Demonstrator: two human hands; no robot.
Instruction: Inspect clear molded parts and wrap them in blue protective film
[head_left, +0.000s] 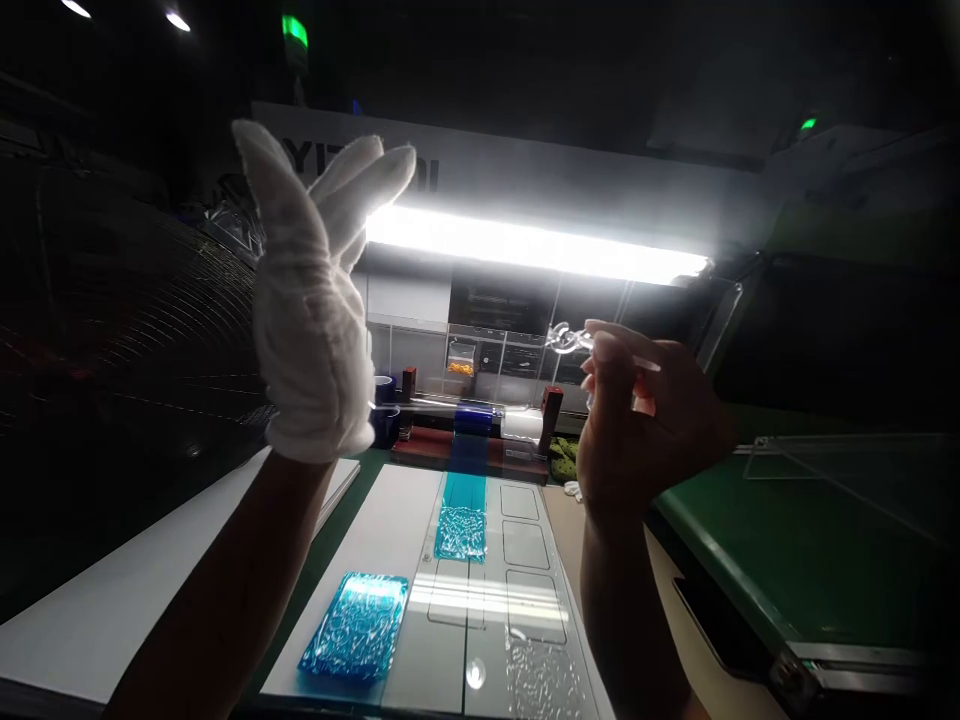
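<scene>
My left hand wears a white cloth glove and is raised at the left, in front of the lamp. Its fingers stretch upward and apart, with nothing seen between them. At the right, my bare right hand is closed in a pinch on a small clear shiny piece, curled and glinting at the fingertips; I cannot tell its exact kind. Below the hands lies a glass-topped work surface with outlined rectangles. A wrinkled blue film piece lies on its left side, and a blue film strip runs toward the back.
A red-brown roll holder at the back carries a blue roll and a white roll. Above it shines a long lamp. A fan guard is at left, a green surface at right. Wrinkled clear film lies near the front.
</scene>
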